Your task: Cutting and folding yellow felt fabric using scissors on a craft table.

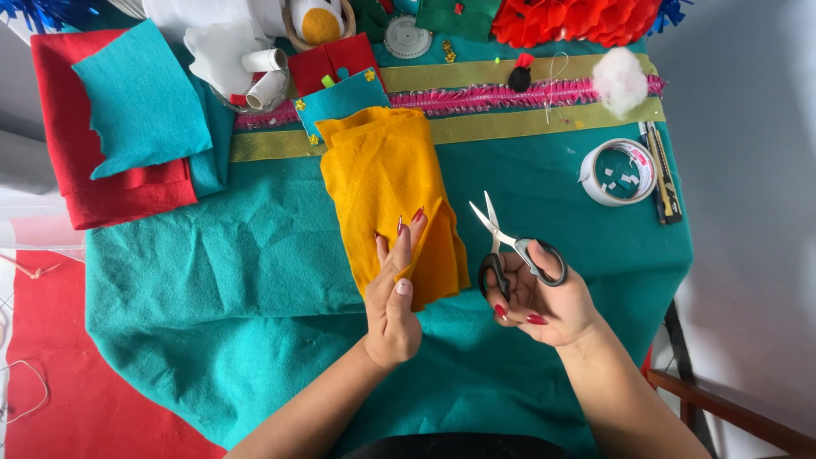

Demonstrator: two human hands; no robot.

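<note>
Nearby, tape roll (618, 172), cotton ball (620, 79), red felt (102, 178).

The yellow felt (387, 187) looks soft, matt and fuzzy; the scissors (510, 251) have shiny metal blades and glossy black plastic handles; the teal cloth (255, 272) covering the table is matt and creased; the tape roll (618, 172) is glossy.

I see mustard-yellow felt (387, 187) under my left hand (393, 297), whose nails are dark red. My right hand (544, 306) grips scissors (508, 246) with black handles and silver blades. The table cloth (255, 297) is teal. A red felt stack (93, 183) carries a turquoise sheet (140, 98). Gold ribbon (510, 126) runs beside pink fringe (476, 96). The tape roll (619, 172) is white, the fluff ball (620, 79) too.
</note>
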